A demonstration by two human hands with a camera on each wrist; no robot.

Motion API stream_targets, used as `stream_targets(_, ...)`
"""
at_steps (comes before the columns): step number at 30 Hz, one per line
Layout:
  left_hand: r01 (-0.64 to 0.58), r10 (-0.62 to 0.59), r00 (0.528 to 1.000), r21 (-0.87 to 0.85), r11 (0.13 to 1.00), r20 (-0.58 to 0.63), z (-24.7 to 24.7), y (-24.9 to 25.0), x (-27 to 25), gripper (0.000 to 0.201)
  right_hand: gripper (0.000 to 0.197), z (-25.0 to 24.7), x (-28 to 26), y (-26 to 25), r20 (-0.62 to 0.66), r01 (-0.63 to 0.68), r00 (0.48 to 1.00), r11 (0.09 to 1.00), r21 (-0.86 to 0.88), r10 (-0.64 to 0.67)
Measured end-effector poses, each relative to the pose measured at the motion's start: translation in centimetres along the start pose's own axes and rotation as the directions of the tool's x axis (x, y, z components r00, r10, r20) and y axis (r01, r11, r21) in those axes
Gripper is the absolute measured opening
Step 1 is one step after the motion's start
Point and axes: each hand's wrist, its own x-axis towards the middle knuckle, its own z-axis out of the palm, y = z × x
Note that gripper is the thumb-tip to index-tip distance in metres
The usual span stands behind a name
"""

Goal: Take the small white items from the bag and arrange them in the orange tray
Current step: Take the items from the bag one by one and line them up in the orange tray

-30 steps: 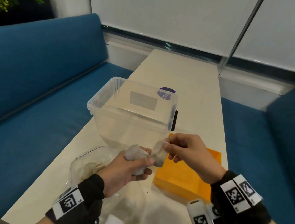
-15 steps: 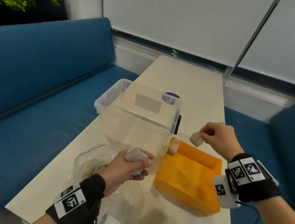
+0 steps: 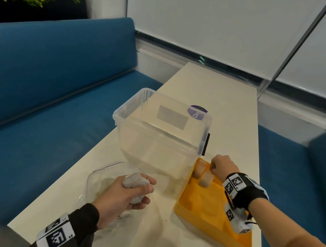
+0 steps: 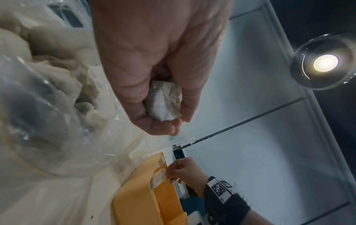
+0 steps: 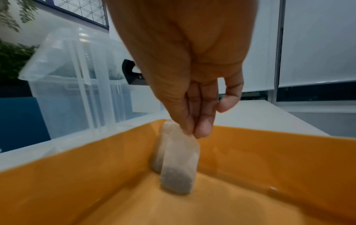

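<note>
The orange tray (image 3: 198, 216) lies on the table at the right. One small white item (image 3: 198, 168) stands in its far left corner. My right hand (image 3: 211, 170) pinches the top of a second white item (image 3: 205, 179) that stands upright on the tray floor right beside the first. In the right wrist view my right hand (image 5: 194, 132) holds that item (image 5: 179, 164) by its upper edge, in front of the other one (image 5: 157, 153). My left hand (image 3: 137, 190) grips a bunch of white items (image 3: 133, 181) above the clear bag (image 3: 101, 179). The bag (image 4: 48, 91) holds more white pieces.
A large clear plastic bin (image 3: 160, 135) with a black latch stands just behind the tray and the bag, close to my right hand. The narrow white table (image 3: 223, 93) runs on beyond it. Blue benches (image 3: 49, 89) flank both sides.
My right hand took a white item from my left hand, carried it right to the tray and lowered it beside the first one. The left hand stayed over the bag.
</note>
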Motion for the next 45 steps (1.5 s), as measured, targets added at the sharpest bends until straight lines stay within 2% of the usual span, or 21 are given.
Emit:
stream_targets(7,0.023,-0.024,1.000,-0.034,0.999,-0.017,-1.2,-0.3,-0.1,0.018,0.019,0.4,0.3,-0.3,-0.047,-0.041,0.998,0.998,-0.046,0.039)
stream_targets(10,0.025,-0.025,1.000,-0.029,0.999,-0.009,-1.2,-0.3,-0.2,0.022,0.013,0.3,0.2,-0.4,-0.081,-0.038,0.996,0.998,-0.059,0.034)
stream_targets(13,0.025,-0.025,1.000,-0.017,1.000,-0.002,-1.0,-0.2,-0.2,0.029,0.016,-0.5,-0.3,-0.6,-0.104,-0.041,0.994,0.998,-0.054,0.035)
stream_targets(18,0.023,-0.023,1.000,-0.006,1.000,0.018,-0.9,-0.1,-0.3,0.019,0.016,-3.5,-1.8,-0.7,-0.238,-0.018,0.971,1.000,0.023,0.023)
stream_targets(21,0.026,-0.026,0.999,-0.013,1.000,0.027,-0.5,0.1,-0.3,0.021,0.012,-6.2,-3.6,-1.2,-0.316,0.054,0.949,0.991,0.121,-0.013)
stream_targets(24,0.023,-0.019,0.997,-0.040,0.999,0.078,0.2,0.5,-0.2,0.033,0.012,-8.1,-6.7,-2.6,-0.369,0.244,0.916,0.950,0.196,-0.159)
stream_targets(27,0.039,-0.029,0.991,-0.076,0.996,0.129,1.2,1.0,0.0,0.035,0.014,-8.8,-10.7,-5.1,-0.280,0.436,0.887,0.868,0.239,-0.368)
stream_targets(29,0.057,-0.039,0.983,-0.096,0.994,0.182,2.0,1.5,0.0,0.038,0.021,-8.5,-12.8,-6.5,-0.187,0.478,0.878,0.824,0.304,-0.440)
stream_targets(32,0.049,-0.030,0.966,-0.066,0.997,0.258,3.1,1.9,-0.2,0.037,0.033,-7.3,-14.1,-7.8,-0.163,0.499,0.865,0.776,0.385,-0.475)
stream_targets(35,0.039,-0.023,0.954,-0.046,0.998,0.298,4.1,2.2,-0.5,0.030,0.021,-6.4,-14.2,-8.1,-0.181,0.499,0.865,0.763,0.411,-0.468)
stream_targets(38,0.038,-0.011,0.957,-0.087,0.995,0.291,4.6,2.4,-0.6,0.032,0.006,-6.4,-13.9,-7.3,-0.231,0.479,0.877,0.744,0.466,-0.420)
stream_targets(43,0.056,-0.004,0.967,-0.198,0.979,0.256,4.8,2.5,-0.3,0.030,0.008,-7.9,-13.6,-5.3,-0.216,0.369,0.928,0.671,0.643,-0.303)
stream_targets(45,0.043,0.007,0.970,-0.198,0.979,0.244,5.1,2.4,-0.1,0.028,0.009,-8.3,-13.6,-4.8,-0.191,0.343,0.936,0.638,0.690,-0.296)
